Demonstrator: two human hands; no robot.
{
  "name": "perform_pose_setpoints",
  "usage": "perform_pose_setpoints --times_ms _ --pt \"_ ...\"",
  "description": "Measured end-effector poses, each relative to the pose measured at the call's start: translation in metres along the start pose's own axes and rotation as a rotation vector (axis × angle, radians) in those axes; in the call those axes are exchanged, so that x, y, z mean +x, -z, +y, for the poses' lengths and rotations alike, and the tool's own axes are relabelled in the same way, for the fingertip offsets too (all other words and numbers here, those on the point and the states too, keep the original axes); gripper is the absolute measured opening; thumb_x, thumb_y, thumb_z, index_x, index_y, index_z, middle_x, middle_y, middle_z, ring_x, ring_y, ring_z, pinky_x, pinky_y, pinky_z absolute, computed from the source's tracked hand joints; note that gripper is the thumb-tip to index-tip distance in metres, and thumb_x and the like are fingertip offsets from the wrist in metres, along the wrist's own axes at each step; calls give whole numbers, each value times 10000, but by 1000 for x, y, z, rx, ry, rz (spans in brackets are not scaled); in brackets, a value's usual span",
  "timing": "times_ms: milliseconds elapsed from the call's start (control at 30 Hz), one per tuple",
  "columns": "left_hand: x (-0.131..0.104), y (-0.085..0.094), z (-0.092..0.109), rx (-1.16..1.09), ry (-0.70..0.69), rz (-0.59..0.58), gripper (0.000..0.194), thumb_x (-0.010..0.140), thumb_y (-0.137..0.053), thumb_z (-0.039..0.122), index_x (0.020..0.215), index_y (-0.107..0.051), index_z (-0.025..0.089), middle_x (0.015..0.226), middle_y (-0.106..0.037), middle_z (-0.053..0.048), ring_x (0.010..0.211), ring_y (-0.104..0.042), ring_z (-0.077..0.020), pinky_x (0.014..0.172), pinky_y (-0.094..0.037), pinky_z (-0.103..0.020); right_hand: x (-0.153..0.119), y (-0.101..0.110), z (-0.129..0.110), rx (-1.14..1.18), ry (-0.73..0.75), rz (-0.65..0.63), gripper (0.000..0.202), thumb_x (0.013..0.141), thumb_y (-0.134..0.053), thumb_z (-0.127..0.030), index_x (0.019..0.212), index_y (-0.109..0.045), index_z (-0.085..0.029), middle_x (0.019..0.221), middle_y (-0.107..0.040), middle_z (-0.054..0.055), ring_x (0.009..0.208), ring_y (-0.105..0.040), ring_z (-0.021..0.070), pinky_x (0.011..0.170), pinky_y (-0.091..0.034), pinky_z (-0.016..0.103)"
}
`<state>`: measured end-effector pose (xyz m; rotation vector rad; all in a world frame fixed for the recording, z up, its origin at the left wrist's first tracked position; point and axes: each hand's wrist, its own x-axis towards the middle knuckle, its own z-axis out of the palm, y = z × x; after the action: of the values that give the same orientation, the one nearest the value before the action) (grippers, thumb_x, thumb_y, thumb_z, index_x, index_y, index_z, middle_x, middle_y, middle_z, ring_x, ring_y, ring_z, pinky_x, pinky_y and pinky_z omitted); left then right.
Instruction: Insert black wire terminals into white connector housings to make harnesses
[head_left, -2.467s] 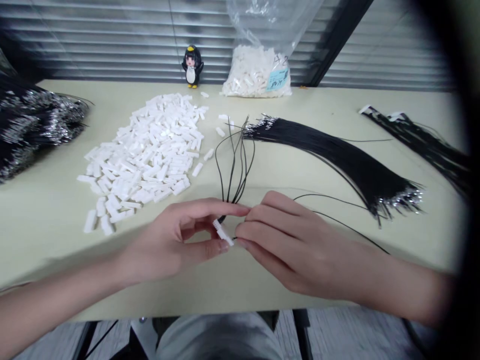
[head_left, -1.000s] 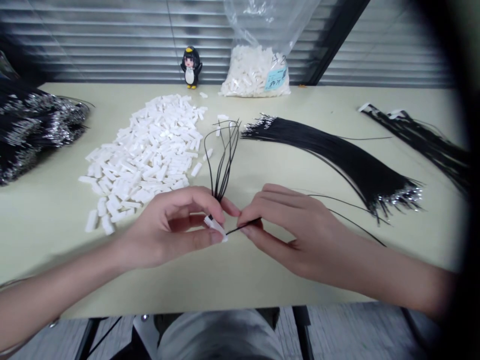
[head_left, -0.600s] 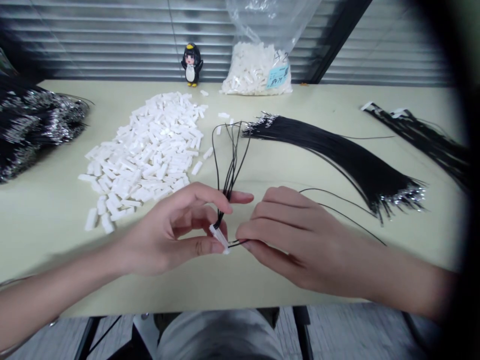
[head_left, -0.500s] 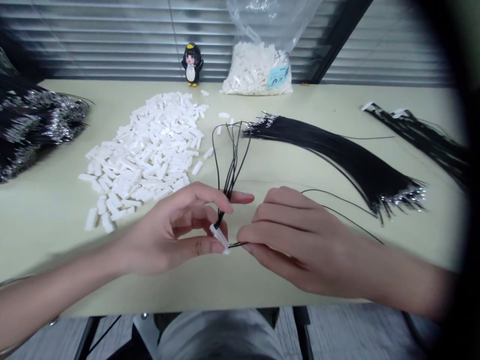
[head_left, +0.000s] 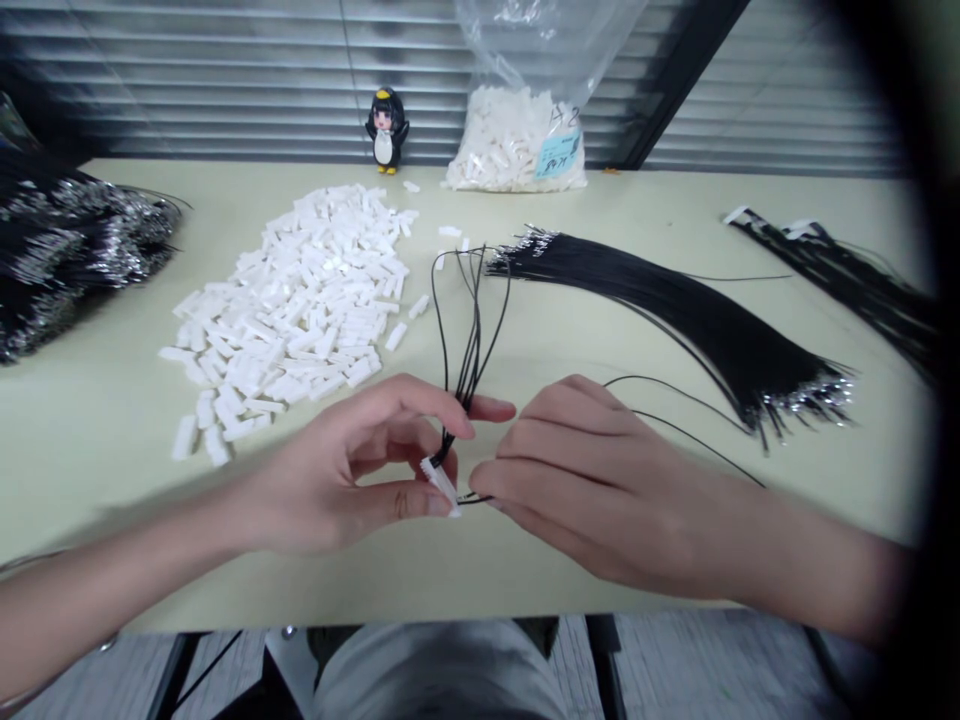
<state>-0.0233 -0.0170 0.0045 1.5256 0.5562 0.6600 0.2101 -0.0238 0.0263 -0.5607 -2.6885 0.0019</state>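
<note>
Between the thumb and fingers of my left hand (head_left: 375,465) is a white connector housing (head_left: 440,483), tilted down to the right. Several black wires (head_left: 470,350) rise from its upper end, pass by my fingers and fan out above. My right hand (head_left: 585,480) is closed in a pinch on black wire (head_left: 476,498), whose tips meet or nearly meet the housing's lower right end; whether they are inside it I cannot tell. Two thin wire lengths trail out behind my right hand across the table.
A heap of white housings (head_left: 300,300) covers the left of the table (head_left: 315,590). Behind stand a penguin figurine (head_left: 385,135) and a bag of white housings (head_left: 514,140). Black wire bundles with metal ends lie at right (head_left: 660,290) and far left (head_left: 82,250). Wired housings (head_left: 832,265) lie far right.
The housing in my left hand has shifted slightly down and right, its wires swaying right with it. My right hand's fingertips are slightly closer to the housing, still pinching the wire.
</note>
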Motion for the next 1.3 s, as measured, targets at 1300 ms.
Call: perform_pose_setpoints --times_ms 1300 --pt "6 -6 -1 127 183 305 371 862 -563 244 1212 -450 293 809 -355 11 831 -551 -132 776 -457 -246 16 -20 100 21 -597 96 283 897 -406 -290 956 -645 -149 952 -617 57 855 -542 89 747 -394 205"
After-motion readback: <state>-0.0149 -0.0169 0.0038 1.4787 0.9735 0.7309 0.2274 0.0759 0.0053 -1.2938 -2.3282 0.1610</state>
